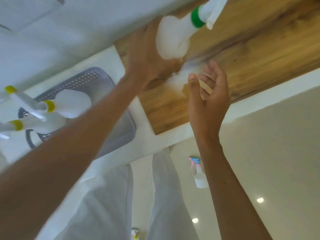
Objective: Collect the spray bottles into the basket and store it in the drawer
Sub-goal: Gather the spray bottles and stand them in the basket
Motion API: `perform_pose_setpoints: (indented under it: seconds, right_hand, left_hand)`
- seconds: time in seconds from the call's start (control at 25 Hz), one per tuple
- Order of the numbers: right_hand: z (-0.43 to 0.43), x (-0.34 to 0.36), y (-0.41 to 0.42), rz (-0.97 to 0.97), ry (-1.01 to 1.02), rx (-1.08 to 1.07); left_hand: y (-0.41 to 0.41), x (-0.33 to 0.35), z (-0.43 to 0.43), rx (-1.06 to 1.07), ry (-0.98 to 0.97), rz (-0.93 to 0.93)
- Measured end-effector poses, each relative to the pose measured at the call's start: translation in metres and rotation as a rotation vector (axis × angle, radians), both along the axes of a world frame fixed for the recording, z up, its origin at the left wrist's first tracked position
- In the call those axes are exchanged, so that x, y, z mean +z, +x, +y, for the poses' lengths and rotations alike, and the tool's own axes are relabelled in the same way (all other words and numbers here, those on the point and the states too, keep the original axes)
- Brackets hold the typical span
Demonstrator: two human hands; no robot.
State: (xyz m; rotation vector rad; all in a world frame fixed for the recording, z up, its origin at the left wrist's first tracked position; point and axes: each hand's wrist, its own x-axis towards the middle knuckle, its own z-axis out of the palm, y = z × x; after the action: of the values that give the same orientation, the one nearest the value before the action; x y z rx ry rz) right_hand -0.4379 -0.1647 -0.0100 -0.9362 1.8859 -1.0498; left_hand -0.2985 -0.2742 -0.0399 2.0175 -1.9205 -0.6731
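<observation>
I am reaching my left hand (149, 61) out over the wooden counter (251, 54) and closing it round the body of the green-collared spray bottle (174, 37); the blur hides exactly how my fingers sit, but the bottle looks gripped and tilted, its trigger head pointing to the far right. My right hand (207, 94) is hovering just right of it, fingers loosely spread, holding nothing. To the left, the grey perforated basket (119, 122) is sitting on the white surface with two yellow-collared spray bottles (69, 104) already in it. Another bottle with a pink and blue head (199, 172) is lying down on the floor, near my legs. I am judging these bottles light, thin plastic that gives under a squeeze and slips a little, so I am taking them round the waist or neck rather than by the trigger.
</observation>
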Motion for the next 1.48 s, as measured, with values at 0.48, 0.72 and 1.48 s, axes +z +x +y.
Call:
perform_pose_setpoints:
  seconds: [0.48, 0.72, 1.48]
  right_hand:
    - [0.027, 0.015, 0.164, 0.136, -0.199, 0.604]
    - [0.028, -0.005, 0.203, 0.236, -0.231, 0.635]
    - [0.026, -0.055, 0.214, 0.331, -0.177, 0.629]
  left_hand:
    - [0.109, -0.018, 0.19, 0.697, -0.066, 0.395]
    - [0.132, -0.039, 0.197, 0.772, 0.035, 0.543]
    - [0.144, -0.082, 0.189, 0.763, -0.054, 0.484]
